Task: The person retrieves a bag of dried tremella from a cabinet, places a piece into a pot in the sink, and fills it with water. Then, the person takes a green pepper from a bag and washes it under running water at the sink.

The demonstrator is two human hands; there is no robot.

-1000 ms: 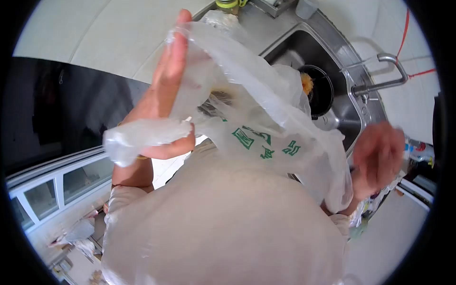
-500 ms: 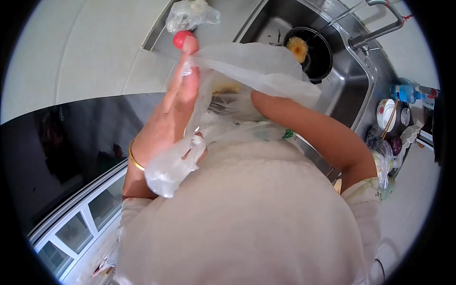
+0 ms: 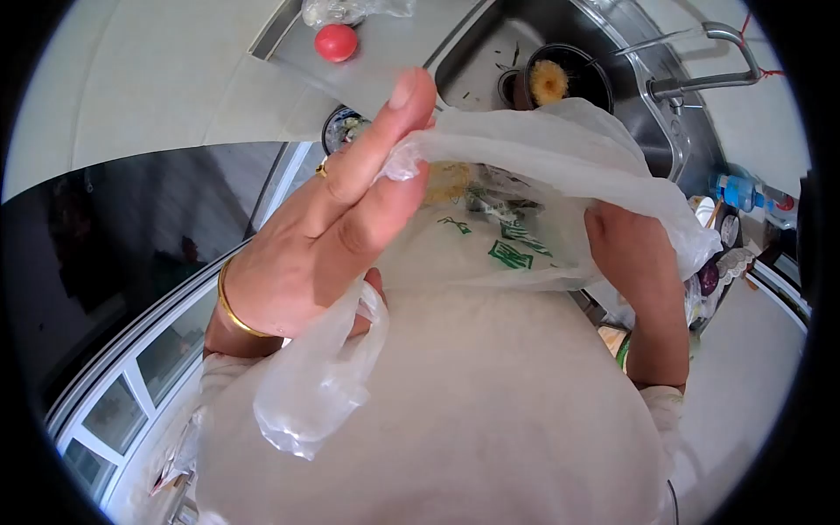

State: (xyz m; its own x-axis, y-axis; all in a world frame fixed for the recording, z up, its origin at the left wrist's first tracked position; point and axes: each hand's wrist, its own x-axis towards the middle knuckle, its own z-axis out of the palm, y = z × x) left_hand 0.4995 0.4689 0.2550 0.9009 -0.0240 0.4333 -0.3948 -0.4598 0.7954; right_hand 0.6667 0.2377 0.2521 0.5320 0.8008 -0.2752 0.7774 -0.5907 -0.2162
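A translucent white plastic bag [image 3: 560, 166] with green print stretches between my two hands. My left hand [image 3: 324, 236], with a gold bracelet at the wrist, has one part of the bag pinched between its fingers. A loose bag handle [image 3: 311, 402] hangs below that palm. At the bag's right end, my right hand [image 3: 639, 254] is partly inside the opening, its fingers curled. What those fingers grip is hidden. Yellowish and dark patches show through the plastic between the hands, but I cannot tell what they are.
A steel sink [image 3: 468, 66] holds a dark pot [image 3: 595, 79] with a yellow scrubber [image 3: 549, 83] in it. On the counter, a red round item [image 3: 336, 42] sits by another clear bag [image 3: 341, 10]. A bottle with a blue label [image 3: 735, 191] is at the right.
My right hand has moved right, and the bag is spread wider, showing more green print. My left hand has moved closer to the camera and away from the red item.
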